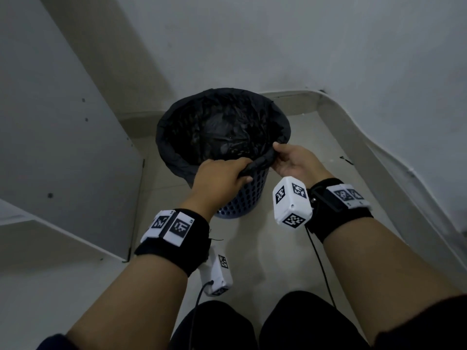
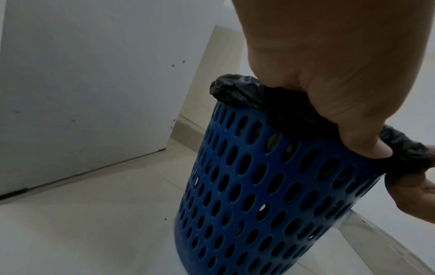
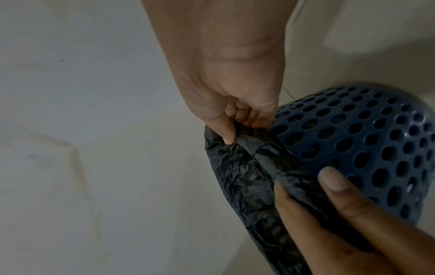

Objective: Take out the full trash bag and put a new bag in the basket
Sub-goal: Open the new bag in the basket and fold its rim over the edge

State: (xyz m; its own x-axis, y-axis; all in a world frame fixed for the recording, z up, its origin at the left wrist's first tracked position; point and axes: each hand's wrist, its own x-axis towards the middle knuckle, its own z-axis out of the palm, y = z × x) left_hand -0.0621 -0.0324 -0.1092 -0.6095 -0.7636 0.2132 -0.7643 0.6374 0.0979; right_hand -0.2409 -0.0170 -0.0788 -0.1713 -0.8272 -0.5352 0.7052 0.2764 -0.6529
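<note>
Both hands grasp the rolled bag edge at the basket's near rim.

The left hand (image 1: 220, 178) has its fingers (image 2: 367, 147) curled over the trash bag (image 1: 222, 127); the right hand (image 1: 294, 161) pinches the same rolled edge just beside it. Below the fingers, the blue perforated basket (image 2: 259, 195) stands on the floor, long axis upright, mouth upward.

A plain indoor corner, likely a home: pale tiled floor (image 1: 255, 251), bare white walls (image 1: 278, 41) (scuffed), white cabinet panel (image 1: 63, 152).
</note>
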